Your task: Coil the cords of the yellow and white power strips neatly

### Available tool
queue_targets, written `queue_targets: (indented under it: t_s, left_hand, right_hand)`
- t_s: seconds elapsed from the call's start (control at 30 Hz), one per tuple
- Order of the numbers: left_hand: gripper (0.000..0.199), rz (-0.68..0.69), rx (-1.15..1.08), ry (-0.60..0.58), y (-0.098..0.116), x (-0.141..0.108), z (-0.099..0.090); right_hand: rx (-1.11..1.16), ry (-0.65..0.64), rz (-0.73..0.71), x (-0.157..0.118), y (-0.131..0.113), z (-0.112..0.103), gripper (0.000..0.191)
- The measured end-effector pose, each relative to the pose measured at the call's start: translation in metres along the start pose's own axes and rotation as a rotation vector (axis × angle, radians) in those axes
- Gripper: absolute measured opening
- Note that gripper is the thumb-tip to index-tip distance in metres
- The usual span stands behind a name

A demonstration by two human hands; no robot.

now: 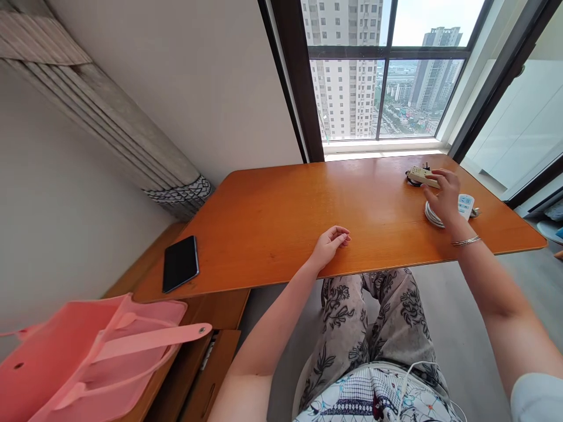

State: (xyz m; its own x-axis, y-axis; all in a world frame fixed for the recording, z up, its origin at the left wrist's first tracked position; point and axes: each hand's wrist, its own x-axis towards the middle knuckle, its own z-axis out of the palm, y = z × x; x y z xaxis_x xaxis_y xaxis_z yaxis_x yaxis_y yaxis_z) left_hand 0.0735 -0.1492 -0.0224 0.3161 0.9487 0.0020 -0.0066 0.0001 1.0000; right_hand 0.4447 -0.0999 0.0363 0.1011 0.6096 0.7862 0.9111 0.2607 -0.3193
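My left hand (332,244) rests near the front edge of the wooden table (272,217), its fingers curled together; whether anything is inside them is hidden. At the table's right side, my right hand (444,190) has its fingers spread at the right end of a cream power strip (423,176) with a dark cord; I cannot make out whether it grips the strip. Partly behind that wrist lies a white power strip (465,205) with a coiled white cable (433,217). A bracelet circles my right wrist.
A black tablet (180,264) lies at the table's left end. Below it, a pink bag (127,351) stands on lower wooden furniture (224,308). Beyond the table are a window (352,53) and a curtain (109,111) at the left. My legs are under the front edge.
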Motion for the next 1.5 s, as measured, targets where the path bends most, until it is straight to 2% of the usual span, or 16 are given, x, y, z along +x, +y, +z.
queue_targets:
  t_s: [0.07,0.17,0.23,0.3,0.37,0.53,0.67,0.77,0.87,0.97,1.07,1.33,1.5]
  left_hand:
    - [0.035,0.014,0.012,0.008,-0.002,0.000,0.000]
    - [0.035,0.039,0.049,0.005,-0.005,-0.001,-0.001]
    - [0.034,0.050,0.073,-0.002,-0.007,-0.002,-0.001]
    - [0.034,0.058,0.079,-0.001,-0.008,-0.002,-0.001]
    - [0.032,0.060,0.079,0.004,-0.008,-0.003,-0.001]
    - [0.023,0.067,0.119,0.052,0.001,0.009,0.000]
    - [0.017,0.158,0.324,0.112,0.017,0.032,-0.008]
    - [0.021,0.271,0.597,0.241,0.023,0.051,-0.022]
    - [0.026,0.346,0.777,0.373,0.017,0.062,-0.038]
    - [0.026,0.325,0.728,0.439,0.006,0.067,-0.050]
    - [0.021,0.316,0.608,0.456,-0.001,0.066,-0.057]
    - [0.020,0.291,0.493,0.440,0.002,0.063,-0.057]
    - [0.019,0.285,0.498,0.420,0.001,0.063,-0.057]
  right_hand:
    - [0.109,-0.060,-0.162,-0.008,-0.042,0.024,0.020]
    - [0.215,-0.218,-0.291,-0.019,-0.098,0.054,0.027]
    - [0.247,-0.324,-0.367,-0.024,-0.122,0.070,0.028]
    - [0.273,-0.366,-0.376,-0.026,-0.131,0.083,0.028]
    - [0.310,-0.369,-0.308,-0.029,-0.127,0.093,0.026]
    - [0.531,-0.432,-0.058,-0.037,-0.098,0.107,0.031]
    - [0.596,-0.544,0.049,-0.039,-0.092,0.106,0.044]
    - [0.590,-0.610,0.021,-0.040,-0.098,0.105,0.045]
    - [0.556,-0.678,-0.025,-0.041,-0.102,0.102,0.040]
    - [0.527,-0.706,-0.049,-0.041,-0.103,0.100,0.034]
    - [0.502,-0.721,-0.066,-0.041,-0.102,0.097,0.030]
    - [0.461,-0.749,-0.105,-0.041,-0.103,0.094,0.027]
    - [0.464,-0.757,-0.101,-0.041,-0.103,0.093,0.024]
